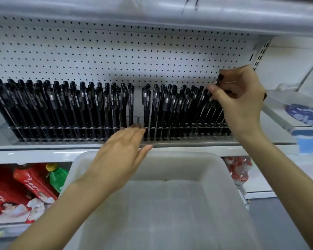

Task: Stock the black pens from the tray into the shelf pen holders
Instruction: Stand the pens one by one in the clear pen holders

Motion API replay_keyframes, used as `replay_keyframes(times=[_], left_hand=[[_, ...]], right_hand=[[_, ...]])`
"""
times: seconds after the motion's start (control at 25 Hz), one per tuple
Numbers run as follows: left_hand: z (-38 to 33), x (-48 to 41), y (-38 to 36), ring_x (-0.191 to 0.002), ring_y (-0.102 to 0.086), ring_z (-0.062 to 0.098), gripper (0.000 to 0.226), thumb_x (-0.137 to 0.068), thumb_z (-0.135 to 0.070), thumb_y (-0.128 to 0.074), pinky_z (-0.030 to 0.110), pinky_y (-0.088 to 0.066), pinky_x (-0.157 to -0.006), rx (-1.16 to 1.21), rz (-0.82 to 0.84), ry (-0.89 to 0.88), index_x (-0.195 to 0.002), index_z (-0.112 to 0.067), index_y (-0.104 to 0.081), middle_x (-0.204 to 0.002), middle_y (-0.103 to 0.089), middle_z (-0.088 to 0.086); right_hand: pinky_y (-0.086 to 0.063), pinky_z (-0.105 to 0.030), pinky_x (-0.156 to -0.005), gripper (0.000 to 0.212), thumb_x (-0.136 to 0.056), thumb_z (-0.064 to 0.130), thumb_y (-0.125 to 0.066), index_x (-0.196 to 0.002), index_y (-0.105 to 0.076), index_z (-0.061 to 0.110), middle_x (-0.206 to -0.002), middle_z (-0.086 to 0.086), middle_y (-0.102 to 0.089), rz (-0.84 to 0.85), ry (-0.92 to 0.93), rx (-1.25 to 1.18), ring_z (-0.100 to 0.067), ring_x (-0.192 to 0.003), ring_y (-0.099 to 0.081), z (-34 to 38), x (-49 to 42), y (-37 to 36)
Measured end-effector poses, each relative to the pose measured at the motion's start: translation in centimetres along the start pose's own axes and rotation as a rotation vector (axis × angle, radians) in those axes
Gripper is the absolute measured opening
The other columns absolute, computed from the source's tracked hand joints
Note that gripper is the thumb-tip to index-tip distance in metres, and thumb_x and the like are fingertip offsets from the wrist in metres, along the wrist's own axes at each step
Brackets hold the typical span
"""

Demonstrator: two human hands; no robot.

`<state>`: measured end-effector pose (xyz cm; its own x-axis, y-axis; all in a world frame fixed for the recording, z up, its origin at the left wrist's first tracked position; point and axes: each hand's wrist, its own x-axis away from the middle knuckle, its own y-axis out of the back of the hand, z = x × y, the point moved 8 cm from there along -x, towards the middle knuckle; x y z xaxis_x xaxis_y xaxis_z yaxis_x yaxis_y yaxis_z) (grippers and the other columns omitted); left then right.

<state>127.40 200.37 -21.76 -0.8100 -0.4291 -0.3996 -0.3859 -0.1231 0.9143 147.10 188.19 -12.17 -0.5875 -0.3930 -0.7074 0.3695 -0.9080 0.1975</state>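
Mostly upright, glossy black pens (90, 105), white-lettered; one pinched in right hand (241, 98); left hand (119, 152) flat, empty.

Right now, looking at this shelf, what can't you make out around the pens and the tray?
- Tray: the head view's bottom edge cuts off its near end; left forearm covers part of its floor.
- Pen holders: the right hand hides the rightmost slots; left hand fingertips cover the slot at the gap.
- Pen pinched by the right hand: lower barrel hidden behind fingers.
- Pen labels: too blurred to read fully.
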Motion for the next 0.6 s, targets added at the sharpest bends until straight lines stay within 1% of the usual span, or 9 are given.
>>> replay_keyframes(times=[0.08,0.16,0.2,0.24,0.32,0.4,0.48,0.6], left_hand=[[-0.1,0.1,0.2,-0.108,-0.061,0.023,0.055,-0.094,-0.046,-0.027,0.031,-0.045,-0.094,-0.027,-0.012,0.0,-0.118,-0.008,-0.059,-0.114,-0.064,0.006],[-0.2,0.2,0.4,-0.101,-0.063,0.023,0.052,-0.093,-0.045,-0.03,0.025,-0.039,-0.091,-0.05,-0.021,0.012,-0.116,-0.007,-0.057,-0.107,-0.066,0.006],[-0.2,0.2,0.5,-0.099,-0.064,0.022,0.052,-0.092,-0.045,-0.031,0.027,-0.035,-0.092,-0.065,-0.017,0.017,-0.116,-0.007,-0.056,-0.105,-0.066,0.006],[-0.3,0.2,0.5,-0.098,-0.064,0.022,0.052,-0.092,-0.046,-0.031,0.026,-0.035,-0.091,-0.082,-0.009,0.02,-0.117,-0.006,-0.055,-0.104,-0.066,0.006],[-0.3,0.2,0.5,-0.097,-0.064,0.021,0.053,-0.092,-0.047,-0.03,0.024,-0.042,-0.086,-0.098,0.01,0.015,-0.116,-0.006,-0.055,-0.104,-0.066,0.006],[-0.4,0.2,0.3,-0.094,-0.064,0.024,0.052,-0.091,-0.047,-0.031,0.026,-0.04,-0.088,-0.094,0.03,-0.001,-0.112,-0.005,-0.055,-0.1,-0.065,0.007],[-0.6,0.3,0.2,-0.093,-0.065,0.024,0.052,-0.091,-0.046,-0.03,0.029,-0.044,-0.09,-0.112,0.044,-0.008,-0.109,-0.005,-0.057,-0.1,-0.065,0.008],[-0.8,0.2,0.2,-0.096,-0.065,0.023,0.054,-0.091,-0.047,-0.028,0.032,-0.05,-0.087,-0.126,0.065,-0.008,-0.108,-0.005,-0.058,-0.103,-0.066,0.009]], right_hand=[[-0.056,-0.044,-0.075,0.03,-0.079,0.016,-0.075,-0.087,-0.052,0.034,-0.084,0.006,-0.06,0.006,-0.034,-0.016,-0.018,-0.082,-0.065,-0.7,0.2,-0.2],[-0.057,-0.042,-0.075,0.03,-0.079,0.015,-0.076,-0.087,-0.053,0.033,-0.082,0.008,-0.059,0.014,-0.05,-0.017,-0.013,-0.079,-0.065,-1.0,0.4,-0.4],[-0.058,-0.04,-0.075,0.03,-0.078,0.015,-0.076,-0.087,-0.054,0.032,-0.082,0.009,-0.059,0.025,-0.05,-0.01,-0.011,-0.078,-0.065,-1.0,0.5,-0.6],[-0.058,-0.037,-0.076,0.029,-0.077,0.015,-0.077,-0.087,-0.055,0.032,-0.082,0.009,-0.06,0.039,-0.049,-0.005,-0.01,-0.078,-0.065,-1.1,0.6,-0.8],[-0.057,-0.033,-0.077,0.025,-0.076,0.017,-0.077,-0.086,-0.059,0.031,-0.083,0.006,-0.064,0.068,-0.05,-0.005,-0.011,-0.078,-0.066,-1.3,0.8,-1.2],[-0.057,-0.034,-0.079,0.021,-0.076,0.017,-0.077,-0.086,-0.064,0.029,-0.085,0.003,-0.068,0.09,-0.053,-0.026,-0.015,-0.081,-0.068,-1.5,1.0,-1.6],[-0.057,-0.033,-0.081,0.019,-0.076,0.015,-0.077,-0.087,-0.067,0.027,-0.085,0.005,-0.07,0.102,-0.055,-0.038,-0.014,-0.082,-0.069,-1.6,0.8,-1.7],[-0.055,-0.024,-0.081,0.019,-0.076,0.012,-0.075,-0.092,-0.068,0.021,-0.086,0.009,-0.07,0.143,-0.058,-0.03,-0.009,-0.082,-0.069,-1.4,0.4,-2.0]])
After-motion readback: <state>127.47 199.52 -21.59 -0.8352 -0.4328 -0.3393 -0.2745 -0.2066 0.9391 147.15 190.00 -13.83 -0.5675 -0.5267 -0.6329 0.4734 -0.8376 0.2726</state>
